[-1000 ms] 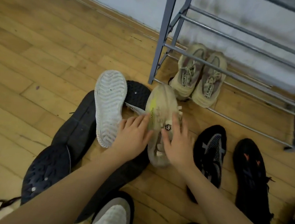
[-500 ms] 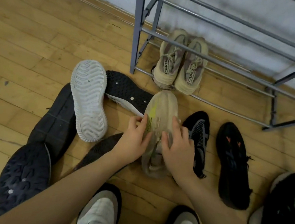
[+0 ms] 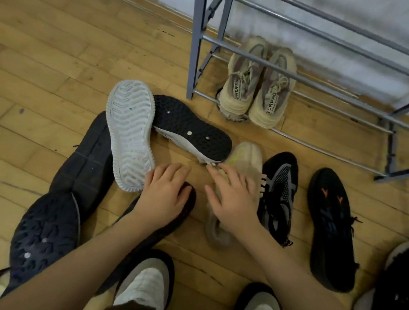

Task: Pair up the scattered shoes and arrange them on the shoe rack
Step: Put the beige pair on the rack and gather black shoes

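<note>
Head view: the left hand [image 3: 164,195] has let go of the beige shoe [image 3: 244,156] and rests flat on a dark shoe [image 3: 183,212]; the right hand [image 3: 234,202] still lies spread over the beige one, not gripping. Its mate is still unpicked; the rack [image 3: 197,40] beyond holds one pair [image 3: 256,85].

Wood plank floor [image 3: 59,50], honey-toned, scuffed, seams running diagonally; small dark mark at 9 o'clock. Pale wall [image 3: 359,12] across 12 to 2 o'clock, smudged grey low down. Wooden baseboard [image 3: 147,5] where the two meet, slanting from 11 toward 3 o'clock. Worn slippers [image 3: 146,288], dark-rimmed with white uppers, at 6 o'clock.
</note>
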`<state>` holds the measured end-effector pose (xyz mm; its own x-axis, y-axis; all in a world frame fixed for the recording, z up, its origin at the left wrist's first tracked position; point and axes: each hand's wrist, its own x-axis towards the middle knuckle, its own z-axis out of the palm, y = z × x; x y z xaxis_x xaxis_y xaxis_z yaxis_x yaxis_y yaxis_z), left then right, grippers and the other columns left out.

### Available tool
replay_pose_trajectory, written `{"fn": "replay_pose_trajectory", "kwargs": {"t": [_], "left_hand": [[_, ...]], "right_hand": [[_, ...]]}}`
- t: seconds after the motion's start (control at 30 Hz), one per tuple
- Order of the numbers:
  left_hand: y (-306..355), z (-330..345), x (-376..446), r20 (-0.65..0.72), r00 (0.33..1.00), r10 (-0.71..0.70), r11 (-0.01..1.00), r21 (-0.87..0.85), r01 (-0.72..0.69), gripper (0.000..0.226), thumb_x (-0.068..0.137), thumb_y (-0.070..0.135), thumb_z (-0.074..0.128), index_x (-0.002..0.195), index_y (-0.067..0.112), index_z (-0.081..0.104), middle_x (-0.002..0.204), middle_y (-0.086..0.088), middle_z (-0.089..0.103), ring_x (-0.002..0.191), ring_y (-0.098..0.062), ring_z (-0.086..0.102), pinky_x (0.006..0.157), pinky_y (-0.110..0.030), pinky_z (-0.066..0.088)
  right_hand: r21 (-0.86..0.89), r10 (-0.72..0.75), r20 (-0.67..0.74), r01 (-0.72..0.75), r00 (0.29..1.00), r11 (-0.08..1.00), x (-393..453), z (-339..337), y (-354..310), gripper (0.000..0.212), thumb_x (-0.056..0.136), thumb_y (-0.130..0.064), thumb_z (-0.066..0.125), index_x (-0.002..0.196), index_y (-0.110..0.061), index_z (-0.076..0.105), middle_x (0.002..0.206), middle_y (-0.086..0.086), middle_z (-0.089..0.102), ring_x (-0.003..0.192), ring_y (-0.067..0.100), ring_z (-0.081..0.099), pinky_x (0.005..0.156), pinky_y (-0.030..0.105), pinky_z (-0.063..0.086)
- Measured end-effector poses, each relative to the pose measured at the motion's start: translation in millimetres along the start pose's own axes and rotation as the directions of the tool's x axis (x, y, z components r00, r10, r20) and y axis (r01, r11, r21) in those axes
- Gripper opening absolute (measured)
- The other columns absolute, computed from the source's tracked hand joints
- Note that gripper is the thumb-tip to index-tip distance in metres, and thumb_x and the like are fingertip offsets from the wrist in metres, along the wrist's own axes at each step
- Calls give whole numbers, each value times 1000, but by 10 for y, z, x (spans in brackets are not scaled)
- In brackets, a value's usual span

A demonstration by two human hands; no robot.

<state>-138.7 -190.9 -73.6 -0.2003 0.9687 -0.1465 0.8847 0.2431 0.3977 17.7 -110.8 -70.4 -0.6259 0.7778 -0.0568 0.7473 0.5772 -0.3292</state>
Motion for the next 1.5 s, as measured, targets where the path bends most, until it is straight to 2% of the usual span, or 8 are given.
{"fn": "replay_pose_trajectory", "kwargs": {"t": [0.13,0.23,0.53,0.8,1.1,1.23,1.37,1.5], "left_hand": [[-331,-7,-142,144,989,30,985,162,-54,75,81,63,28,136,14,43,134,-8,50,131,-30,36,105,-46,20],[-400,50,-207,205,976,69,962,245,-120,91,73,77,33,132,9,48,127,-9,57,133,-33,35,105,-48,11],[-351,39,-325,173,979,104,953,265,-148,109,54,82,44,133,6,46,124,-12,54,126,-36,40,107,-50,15],[-192,-246,-245,-24,981,193,968,171,-186,93,64,68,52,131,4,48,121,-20,53,102,-35,54,83,-41,46],[176,-616,258,-103,907,407,913,39,-406,95,71,66,53,139,2,37,133,-23,44,118,-36,47,94,-42,44],[380,-661,429,-182,863,472,830,-237,-504,94,71,56,61,143,4,29,141,-13,36,130,-19,33,104,-20,32],[465,-575,566,-116,895,430,756,-496,-427,93,72,53,61,146,12,22,144,8,22,131,6,16,101,0,15],[345,-513,682,-89,913,399,826,-398,-400,75,83,56,47,145,21,25,149,6,28,134,-2,23,107,-11,21]], "right_hand": [[-12,-116,317,126,941,992,170,147,-76,55,95,-53,29,146,-32,22,152,-2,27,136,18,27,108,41,6],[-71,-127,391,167,912,983,154,273,-122,59,92,-55,19,146,-30,23,150,-4,31,134,16,30,106,40,5],[37,-171,170,168,970,985,-21,438,-168,50,89,-44,31,131,-25,50,113,-3,64,102,18,59,92,34,18],[265,-147,1,142,989,954,-64,83,-176,48,92,-44,35,137,-29,42,138,-6,44,125,5,36,95,24,16],[403,-40,-195,117,980,908,-71,-626,58,55,88,-44,44,140,-33,28,148,-21,24,134,-2,27,105,33,19],[310,-68,-350,184,934,933,-103,-898,137,56,89,-39,47,140,-20,33,147,-9,32,134,-1,26,103,26,19],[342,-25,-376,164,926,925,-22,-931,230,57,87,-38,53,138,-21,35,141,-12,35,129,-14,20,104,22,21],[393,38,-395,132,918,910,229,-823,224,46,86,-39,56,127,-24,42,132,-16,38,123,-14,26,103,23,23]]}}
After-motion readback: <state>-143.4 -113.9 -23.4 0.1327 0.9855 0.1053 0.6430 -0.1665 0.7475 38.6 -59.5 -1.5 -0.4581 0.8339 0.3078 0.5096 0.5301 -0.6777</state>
